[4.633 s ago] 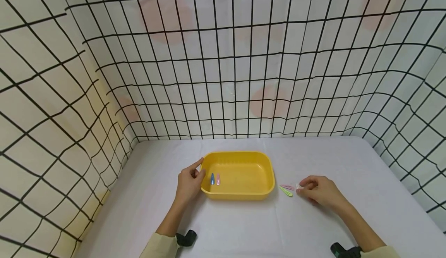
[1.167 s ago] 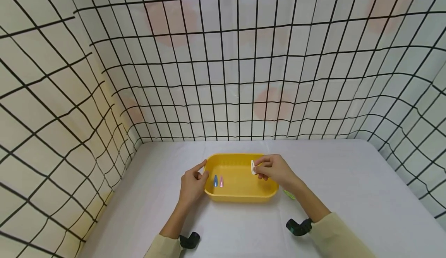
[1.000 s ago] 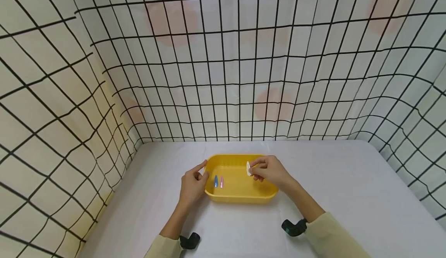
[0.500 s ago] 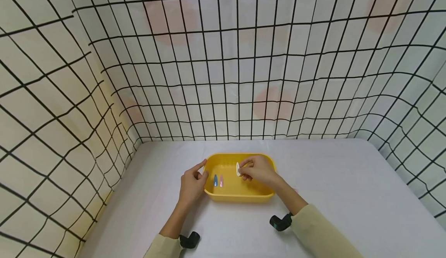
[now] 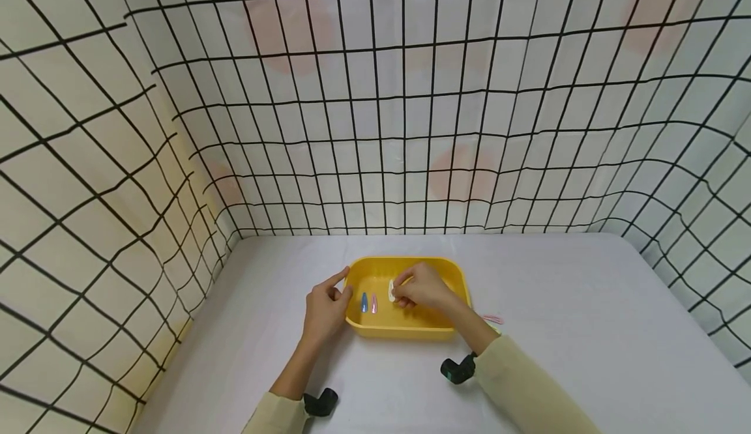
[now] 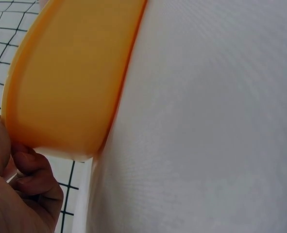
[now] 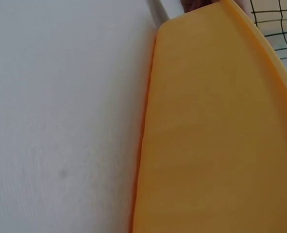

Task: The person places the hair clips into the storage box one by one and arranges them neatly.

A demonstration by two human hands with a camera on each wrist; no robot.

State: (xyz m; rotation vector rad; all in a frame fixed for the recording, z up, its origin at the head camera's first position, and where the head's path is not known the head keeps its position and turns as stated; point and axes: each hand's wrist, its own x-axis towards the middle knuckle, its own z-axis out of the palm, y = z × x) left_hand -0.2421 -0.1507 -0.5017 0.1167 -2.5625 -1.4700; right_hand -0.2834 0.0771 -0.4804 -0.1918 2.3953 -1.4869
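A yellow tray (image 5: 411, 330) is seen at lower centre of the head view, resting on a white table (image 5: 587, 330). The right hand (image 5: 419, 287) is held over the tray's interior, with a white hair clip (image 5: 391, 290) pinched between thumb and fingertips. The left hand (image 5: 323, 310) is set against the tray's left end, thumb on the rim and fingers curled at the outer wall; the tray is steadied by it. A blue clip (image 5: 364, 302) and a pink clip (image 5: 373, 303) are laid side by side on the tray floor, just left of the white one.

The step in hand is judged to be the laying of the white clip in the tray. It is best lowered close to the floor before the pinch is eased, and set beside the pink clip rather than on it, so that the row is kept. The left hand's hold should be maintained, since the light tray may slide on the smooth cloth.

Another pink clip (image 5: 493, 319) is partly seen on the table, right of the tray, behind the right forearm. Whether the white clip touches the tray floor cannot be told. Both wrist views are filled by the tray's outer wall (image 6: 70, 82) and the table; no clips are shown there.
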